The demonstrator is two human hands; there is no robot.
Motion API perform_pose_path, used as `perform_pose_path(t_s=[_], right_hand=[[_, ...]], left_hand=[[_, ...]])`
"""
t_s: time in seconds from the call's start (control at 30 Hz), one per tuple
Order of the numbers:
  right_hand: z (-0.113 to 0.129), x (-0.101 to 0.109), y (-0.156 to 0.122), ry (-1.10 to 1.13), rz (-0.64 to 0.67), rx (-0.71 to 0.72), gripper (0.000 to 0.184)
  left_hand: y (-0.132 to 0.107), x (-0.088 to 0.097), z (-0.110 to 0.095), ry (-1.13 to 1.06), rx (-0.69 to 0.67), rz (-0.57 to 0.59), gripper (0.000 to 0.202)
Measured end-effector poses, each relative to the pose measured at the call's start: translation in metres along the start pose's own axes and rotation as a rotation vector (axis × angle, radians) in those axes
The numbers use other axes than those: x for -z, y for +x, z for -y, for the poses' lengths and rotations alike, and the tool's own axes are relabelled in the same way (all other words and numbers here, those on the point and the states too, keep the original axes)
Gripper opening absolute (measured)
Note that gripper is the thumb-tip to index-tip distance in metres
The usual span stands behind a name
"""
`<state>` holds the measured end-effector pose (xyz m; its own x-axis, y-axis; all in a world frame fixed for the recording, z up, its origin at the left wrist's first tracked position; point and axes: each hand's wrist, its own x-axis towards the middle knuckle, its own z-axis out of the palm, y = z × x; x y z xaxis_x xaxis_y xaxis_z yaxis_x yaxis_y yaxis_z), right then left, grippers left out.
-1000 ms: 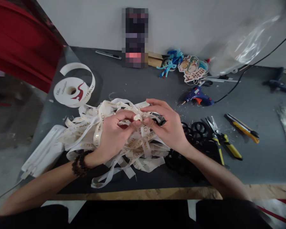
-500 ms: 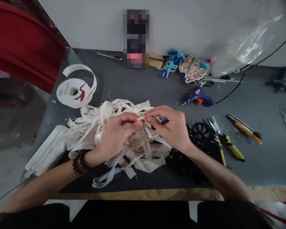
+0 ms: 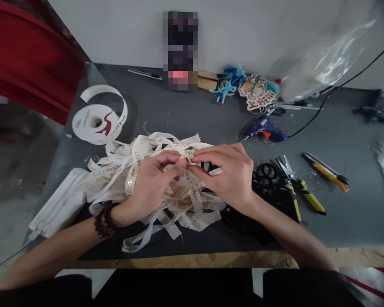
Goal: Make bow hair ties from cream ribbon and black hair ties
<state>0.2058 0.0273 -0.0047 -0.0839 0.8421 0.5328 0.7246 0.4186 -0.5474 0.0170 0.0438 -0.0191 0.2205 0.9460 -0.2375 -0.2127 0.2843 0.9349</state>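
A heap of cut cream ribbon strips with gold lettering lies on the dark grey table. My left hand, with a dark bead bracelet at the wrist, rests on the heap and pinches a ribbon strip between thumb and fingers. My right hand meets it fingertip to fingertip and pinches the same strip. Both hands are closed on the ribbon above the middle of the heap.
A ribbon spool sits at the back left. White flat packs lie at the left edge. Right of the hands are black rings, yellow-handled scissors, a yellow utility knife and a blue glue gun with its cable.
Both hands shifted slightly while working the ribbon; the small bunched loop seen between the fingers a second ago is now hidden under the fingertips, which are pressed closer together.
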Motion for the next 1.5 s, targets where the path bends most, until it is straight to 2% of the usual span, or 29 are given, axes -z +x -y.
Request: perform_pose_path(t_s=[0.2,0.53,0.7,0.83,1.03,1.17,1.33,1.5], right_hand=[[-0.001,-0.001,0.0,0.001,0.012,-0.012,0.009],[0.001,0.001,0.002,0.104,0.067,-0.143,0.013],[0.0,-0.001,0.001,0.138,0.111,-0.179,0.014],[-0.001,-0.003,0.0,0.118,0.127,-0.125,0.018],[-0.006,-0.005,-0.002,-0.08,-0.012,0.067,0.015],[-0.007,-0.005,-0.003,-0.125,-0.052,0.085,0.013],[-0.003,-0.003,-0.001,-0.078,-0.021,0.051,0.011],[-0.002,0.0,0.002,0.004,0.06,-0.078,0.011]], left_hand=[[0.0,-0.001,-0.004,0.048,-0.014,-0.028,0.015],[0.001,-0.002,-0.007,0.029,0.024,-0.072,0.02],[0.0,-0.003,-0.004,0.01,0.012,0.015,0.015],[0.002,-0.001,-0.003,0.068,0.025,0.1,0.013],[0.005,0.002,-0.009,0.115,0.037,0.075,0.018],[0.005,0.002,-0.01,0.198,0.016,0.068,0.02],[0.005,0.005,-0.007,0.355,-0.089,0.059,0.02],[0.004,0.006,-0.011,0.534,-0.144,0.13,0.021]])
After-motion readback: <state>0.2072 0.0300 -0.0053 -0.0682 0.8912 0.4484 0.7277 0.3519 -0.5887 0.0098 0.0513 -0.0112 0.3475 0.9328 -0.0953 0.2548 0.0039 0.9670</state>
